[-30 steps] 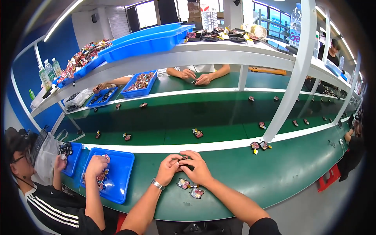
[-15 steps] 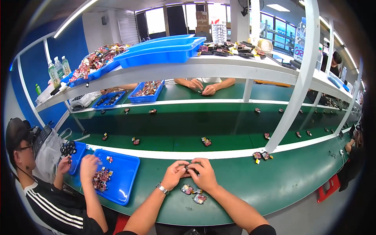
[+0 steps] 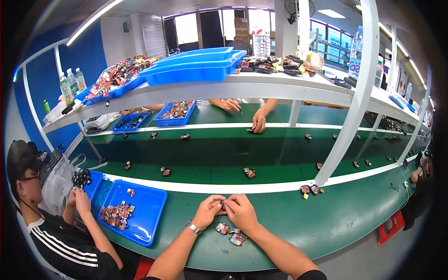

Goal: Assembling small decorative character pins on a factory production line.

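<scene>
Left hand (image 3: 208,212) and right hand (image 3: 240,212) pinch a small dark part (image 3: 222,206) at lower centre; their grip has barely changed, so handling seems ongoing; two assemblies (image 3: 237,240) lie just below; a co-worker's hand (image 3: 83,203) has moved off the blue tray (image 3: 148,210).

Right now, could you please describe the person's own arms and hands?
Black sleeves leave both forearms bare. The left hand is ungloved, with a silver-coloured metal watch on its wrist; the right hand is ungloved, its wrist bare.
</scene>
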Available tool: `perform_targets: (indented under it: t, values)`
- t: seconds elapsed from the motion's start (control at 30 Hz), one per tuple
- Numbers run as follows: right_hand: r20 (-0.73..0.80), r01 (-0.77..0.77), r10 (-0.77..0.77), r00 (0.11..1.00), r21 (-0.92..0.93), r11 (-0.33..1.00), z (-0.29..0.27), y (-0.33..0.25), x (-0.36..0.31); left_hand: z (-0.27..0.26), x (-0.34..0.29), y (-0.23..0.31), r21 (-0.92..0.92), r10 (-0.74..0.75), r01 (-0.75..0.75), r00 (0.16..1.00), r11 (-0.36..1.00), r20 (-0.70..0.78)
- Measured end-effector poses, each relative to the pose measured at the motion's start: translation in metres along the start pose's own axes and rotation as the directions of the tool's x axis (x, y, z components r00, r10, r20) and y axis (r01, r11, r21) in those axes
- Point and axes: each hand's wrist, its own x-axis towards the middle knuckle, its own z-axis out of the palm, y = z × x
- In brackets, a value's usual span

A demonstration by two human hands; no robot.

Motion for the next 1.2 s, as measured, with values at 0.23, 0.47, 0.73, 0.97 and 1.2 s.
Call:
perform_targets:
  t: [0.23,0.47,0.73,0.97,1.2]
  values:
    - [0.046,0.04,-0.036,0.998,-0.073,0.997,0.0028,0.0032,-0.0032,-0.0028,0.0,-0.0031,-0.012,0.001,-0.001,1.0,1.0,0.01]
    - [0.069,0.035,-0.031,0.997,-0.064,0.997,0.002,0.0019,-0.0025,-0.0038,0.0017,-0.0021,-0.084,-0.014,0.015,1.0,0.996,0.016]
    - [0.099,-0.248,0.232,0.968,0.214,0.945,-0.0031,0.0054,-0.0002,0.0045,0.0017,-0.0028,0.05,0.036,-0.034,0.998,0.998,-0.051]
    - [0.152,-0.34,0.305,0.94,0.355,0.871,-0.0017,0.0089,-0.0012,0.0024,0.0036,-0.0092,0.093,0.058,-0.05,0.995,0.994,-0.085]
    - [0.149,-0.346,0.313,0.938,0.331,0.878,-0.0038,0.0067,0.0014,0.0042,0.0028,-0.0077,0.108,0.102,-0.095,0.993,0.99,-0.065]
